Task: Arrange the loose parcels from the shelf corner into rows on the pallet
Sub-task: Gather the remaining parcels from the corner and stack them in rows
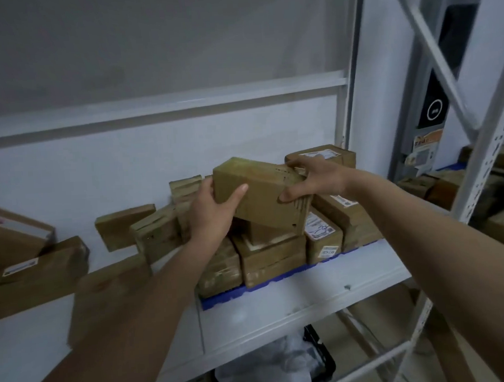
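Note:
A brown taped parcel (262, 190) hangs tilted above the blue pallet (222, 299) on the white shelf. My left hand (214, 213) grips its left end, thumb across the front face. My right hand (312, 181) grips its right end, fingers over the top and thumb on the front. Beneath it, several brown parcels (272, 254) stand side by side on the pallet, some bearing white labels. Loose parcels (156, 235) lie in a heap to the left, against the back wall.
More brown parcels (28, 263) lie across the shelf at far left. A white shelf upright (479, 171) with holes rises on the right. A dark crate with a plastic bag (285, 366) sits below the shelf. Further parcels (439, 182) lie on the neighbouring shelf at right.

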### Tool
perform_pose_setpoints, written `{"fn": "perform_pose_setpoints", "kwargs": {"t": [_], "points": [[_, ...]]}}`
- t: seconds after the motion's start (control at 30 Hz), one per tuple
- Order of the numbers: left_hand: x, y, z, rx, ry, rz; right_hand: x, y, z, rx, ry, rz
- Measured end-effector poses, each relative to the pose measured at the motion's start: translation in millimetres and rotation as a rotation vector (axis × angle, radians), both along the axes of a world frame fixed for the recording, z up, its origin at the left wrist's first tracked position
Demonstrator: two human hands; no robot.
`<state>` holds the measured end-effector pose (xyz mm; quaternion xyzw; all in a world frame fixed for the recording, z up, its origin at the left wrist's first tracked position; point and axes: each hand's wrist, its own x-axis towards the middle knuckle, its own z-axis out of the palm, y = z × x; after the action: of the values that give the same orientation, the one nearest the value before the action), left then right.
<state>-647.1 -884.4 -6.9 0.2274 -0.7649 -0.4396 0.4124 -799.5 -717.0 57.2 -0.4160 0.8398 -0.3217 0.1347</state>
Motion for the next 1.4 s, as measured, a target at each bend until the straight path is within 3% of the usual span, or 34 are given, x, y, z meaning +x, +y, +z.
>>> {"fn": "perform_pose_setpoints", "kwargs": {"t": [0.13,0.33,0.4,0.47,0.63,0.93,1.17,1.4], "points": [[-62.3,23.4,2.2,-0.054,-0.087,-0.036,-51.1,26.4,-5.8,-0.089,0.051,-0.078],[-124.6,50.0,-30.9,-0.362,-0.555,0.132,-111.1,39.2,-20.2,-0.061,0.136,-0.435],[-133.8,51.8,-42.4,-0.526,-0.734,0.153,-121.5,37.6,-27.2,-0.018,0.127,-0.472],[-140.2,50.0,-47.7,-0.615,-0.793,0.159,-126.9,33.3,-35.8,0.013,0.137,-0.484],[-141.5,39.3,-56.2,-0.650,-0.945,0.129,-120.4,15.5,-63.9,0.064,0.128,-0.455],[-137.4,33.2,-67.7,-0.694,-0.848,0.147,-100.0,-11.4,-114.1,0.039,0.227,-0.504],[-135.2,29.9,-71.3,-0.667,-0.889,0.108,-80.3,-27.7,-141.9,-0.021,0.322,-0.580],[-134.9,27.7,-72.7,-0.650,-0.893,0.099,-82.7,-24.9,-153.4,0.013,0.390,-0.525]]}}
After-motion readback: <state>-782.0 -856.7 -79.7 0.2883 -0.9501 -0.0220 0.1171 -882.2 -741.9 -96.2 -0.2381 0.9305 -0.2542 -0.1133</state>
